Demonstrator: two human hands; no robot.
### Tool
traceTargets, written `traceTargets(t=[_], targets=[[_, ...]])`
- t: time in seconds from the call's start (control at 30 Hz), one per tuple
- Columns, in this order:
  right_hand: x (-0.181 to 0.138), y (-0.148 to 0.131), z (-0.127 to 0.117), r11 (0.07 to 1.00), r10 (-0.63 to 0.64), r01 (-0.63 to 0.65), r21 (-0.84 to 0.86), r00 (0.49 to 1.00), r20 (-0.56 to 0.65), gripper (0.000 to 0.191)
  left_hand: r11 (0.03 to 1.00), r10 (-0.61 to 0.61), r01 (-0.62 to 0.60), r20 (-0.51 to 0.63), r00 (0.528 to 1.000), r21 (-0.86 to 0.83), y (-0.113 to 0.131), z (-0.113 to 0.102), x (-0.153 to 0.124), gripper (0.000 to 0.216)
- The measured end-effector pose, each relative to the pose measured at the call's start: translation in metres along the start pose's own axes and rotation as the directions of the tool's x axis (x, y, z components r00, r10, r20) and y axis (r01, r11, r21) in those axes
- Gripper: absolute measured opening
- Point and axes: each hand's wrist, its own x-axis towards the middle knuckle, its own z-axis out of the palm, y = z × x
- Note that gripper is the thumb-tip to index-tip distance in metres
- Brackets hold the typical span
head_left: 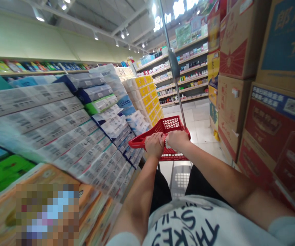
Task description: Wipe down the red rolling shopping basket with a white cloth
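A red plastic shopping basket cart stands in front of me in a shop aisle. My left hand is closed over its near rim. Right beside it, my right hand also grips the rim, with something white showing between the two hands. A grey metal pole rises from the cart towards the ceiling. The basket looks empty as far as its mesh walls show.
Stacked packs of tissue paper crowd the left side, with yellow packs further on. Brown and red cardboard boxes are piled high on the right. A tiled floor runs ahead to shelves of goods.
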Motion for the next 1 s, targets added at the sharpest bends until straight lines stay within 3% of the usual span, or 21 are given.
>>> traceTargets(t=[0.07, 0.17, 0.23, 0.3, 0.37, 0.43, 0.5, 0.57, 0.63, 0.7, 0.73, 0.87, 0.93, 1.0], targets=[[-0.010, 0.002, 0.007, 0.998, -0.054, 0.052, -0.021, 0.990, -0.128, 0.033, 1.000, 0.001, -0.001, 0.002, 1.000, 0.002, 0.001, 0.000, -0.001, 0.033], [-0.036, 0.012, 0.023, 0.972, -0.233, 0.219, -0.079, 0.903, -0.362, 0.033, 1.000, 0.016, -0.016, -0.003, 1.000, -0.001, 0.000, 0.000, -0.004, 0.034], [-0.045, 0.018, 0.024, 0.953, -0.301, 0.283, -0.105, 0.861, -0.410, 0.034, 1.000, 0.015, -0.015, -0.009, 1.000, 0.001, 0.000, -0.001, -0.006, 0.034], [-0.038, 0.020, 0.016, 0.955, -0.298, 0.279, -0.105, 0.892, -0.341, 0.034, 1.000, 0.008, -0.008, -0.011, 1.000, 0.002, 0.001, -0.001, -0.006, 0.034], [-0.022, 0.020, 0.003, 0.978, -0.204, 0.189, -0.093, 0.960, -0.194, 0.040, 1.000, 0.001, -0.001, -0.008, 1.000, -0.001, 0.002, -0.002, -0.006, 0.033], [-0.008, 0.020, -0.005, 0.990, -0.117, 0.112, -0.082, 0.991, -0.061, 0.040, 1.000, -0.001, 0.001, 0.000, 1.000, -0.004, 0.004, -0.002, -0.005, 0.033], [-0.005, 0.021, -0.001, 0.996, -0.080, 0.075, -0.053, 0.990, -0.112, 0.039, 1.000, 0.000, 0.000, 0.007, 1.000, -0.002, 0.005, -0.002, -0.004, 0.033], [-0.016, 0.023, 0.013, 0.994, -0.103, 0.106, -0.009, 0.944, -0.314, 0.038, 1.000, 0.003, -0.003, 0.005, 1.000, 0.003, 0.004, -0.002, -0.003, 0.033], [-0.031, 0.026, 0.031, 0.966, -0.219, 0.258, 0.007, 0.834, -0.505, 0.029, 1.000, 0.005, -0.005, -0.005, 1.000, 0.009, 0.003, -0.001, -0.003, 0.032], [-0.038, 0.027, 0.040, 0.937, -0.292, 0.350, -0.012, 0.761, -0.579, 0.028, 1.000, 0.006, -0.006, -0.016, 1.000, 0.010, 0.002, 0.000, -0.003, 0.032], [-0.037, 0.027, 0.040, 0.939, -0.290, 0.345, -0.011, 0.773, -0.564, 0.027, 1.000, 0.007, -0.006, -0.020, 1.000, 0.008, 0.002, 0.000, -0.003, 0.032], [-0.013, 0.021, 0.023, 0.990, -0.125, 0.138, 0.010, 0.929, -0.348, 0.034, 1.000, -0.002, 0.002, -0.020, 1.000, -0.006, 0.005, 0.002, -0.001, 0.030], [-0.007, 0.021, 0.020, 0.996, -0.081, 0.088, 0.010, 0.946, -0.314, 0.036, 1.000, -0.007, 0.007, -0.010, 1.000, -0.014, 0.007, 0.001, 0.000, 0.030], [-0.013, 0.025, 0.026, 0.987, -0.145, 0.160, 0.008, 0.912, -0.383, 0.033, 1.000, -0.007, 0.007, 0.002, 1.000, -0.019, 0.009, 0.001, 0.001, 0.030]])
